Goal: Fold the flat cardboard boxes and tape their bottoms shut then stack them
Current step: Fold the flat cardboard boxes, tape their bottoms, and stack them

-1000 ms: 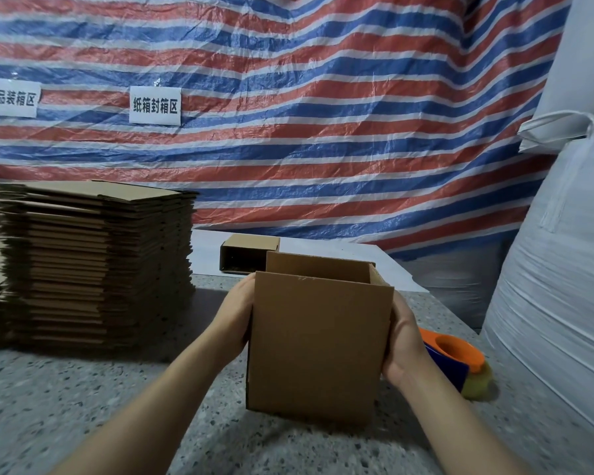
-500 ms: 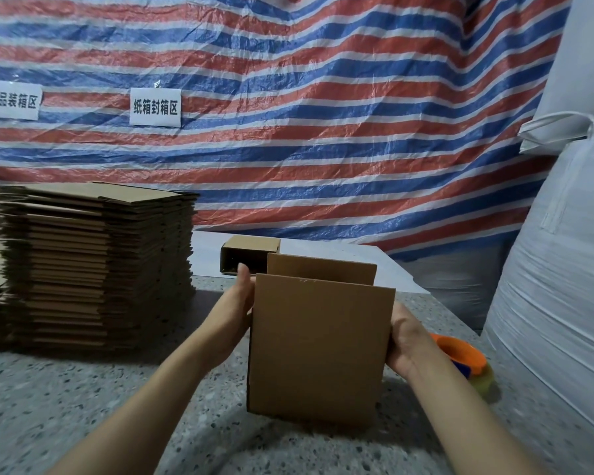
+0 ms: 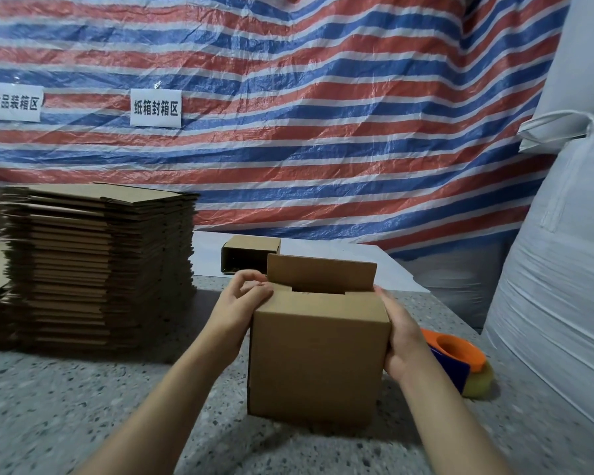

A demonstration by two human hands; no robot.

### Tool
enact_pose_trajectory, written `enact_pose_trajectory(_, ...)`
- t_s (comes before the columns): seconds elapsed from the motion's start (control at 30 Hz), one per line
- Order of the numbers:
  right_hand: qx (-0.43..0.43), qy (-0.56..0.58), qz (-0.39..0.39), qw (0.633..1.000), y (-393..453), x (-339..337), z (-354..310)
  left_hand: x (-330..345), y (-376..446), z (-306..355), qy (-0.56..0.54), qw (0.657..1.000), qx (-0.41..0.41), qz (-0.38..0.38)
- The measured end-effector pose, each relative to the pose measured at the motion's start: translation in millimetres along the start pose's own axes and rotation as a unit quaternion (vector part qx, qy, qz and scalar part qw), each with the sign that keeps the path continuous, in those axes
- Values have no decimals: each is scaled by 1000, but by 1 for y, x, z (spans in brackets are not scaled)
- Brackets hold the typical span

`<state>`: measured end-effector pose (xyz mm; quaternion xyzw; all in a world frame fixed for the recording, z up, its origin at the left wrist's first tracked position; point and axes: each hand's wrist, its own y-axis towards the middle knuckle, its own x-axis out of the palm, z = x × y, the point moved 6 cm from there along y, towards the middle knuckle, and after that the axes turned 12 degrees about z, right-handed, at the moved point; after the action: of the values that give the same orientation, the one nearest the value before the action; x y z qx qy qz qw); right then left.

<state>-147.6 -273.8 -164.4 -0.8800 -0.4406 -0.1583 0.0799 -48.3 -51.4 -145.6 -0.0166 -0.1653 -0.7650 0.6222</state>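
A brown cardboard box point(image 3: 318, 358) stands on the speckled table point(image 3: 83, 406) in front of me. Its near flap is folded down flat and the far flap still stands up. My left hand point(image 3: 242, 303) is at the box's upper left corner, fingers curled over the folded side flap. My right hand point(image 3: 400, 334) lies against the right side, fingers wrapped along the top right edge. A tall stack of flat cardboard boxes point(image 3: 96, 265) stands at the left. An orange and blue tape dispenser point(image 3: 460, 358) lies just right of the box, behind my right hand.
A folded box point(image 3: 249, 257) lies on its side on a white sheet behind the one I hold. Big white sacks point(image 3: 559, 269) crowd the right side. A striped tarp point(image 3: 288, 97) with two paper labels hangs behind the table.
The box's near flap has been folded down, so the top looks lower. My left hand moved up onto the top left corner. My right hand slid forward along the right side.
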Motion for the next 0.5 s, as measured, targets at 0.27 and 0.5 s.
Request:
enact_pose_trajectory(0.27,-15,-7,-61,998,-9,2,-7,3,2,3,-4,1000,4,-20)
enact_pose_trajectory(0.5,-79,-45,-107,990,-6,5,-26,4,7,9,25,994,49,-98)
